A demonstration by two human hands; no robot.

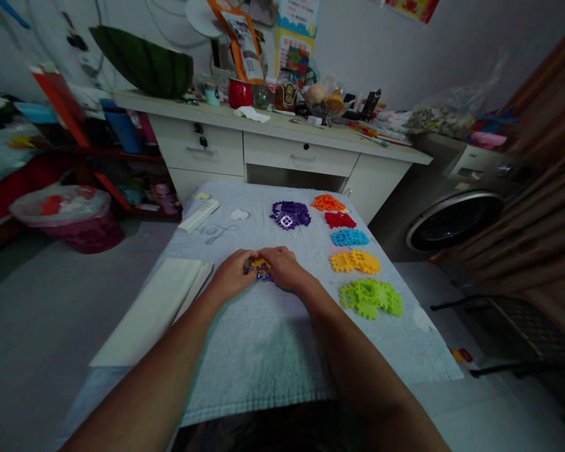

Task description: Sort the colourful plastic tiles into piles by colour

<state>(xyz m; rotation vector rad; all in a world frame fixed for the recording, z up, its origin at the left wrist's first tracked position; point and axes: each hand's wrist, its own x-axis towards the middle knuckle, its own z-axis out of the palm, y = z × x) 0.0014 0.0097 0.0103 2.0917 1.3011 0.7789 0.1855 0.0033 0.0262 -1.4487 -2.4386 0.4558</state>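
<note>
Low over the cloth-covered table, my left hand (234, 275) and my right hand (286, 268) meet with fingers closed. Between them they grip a purple and yellow piece (263, 270) with notched edges, like interlocking building pieces; my fingers partly cover it. Beyond my hands lies a pile of purple pieces (289, 214). Along the right side of the table, further piles run from far to near: orange (328, 202), red (340, 220), blue (349, 236), yellow (355, 261) and light green (371, 297).
A folded white sheet or board (150, 314) lies at the table's left edge, with a long white box (200, 216) behind it. White drawers (207, 150) stand past the far edge. A washing machine (442, 194) is at right, a pink bin (70, 220) at left.
</note>
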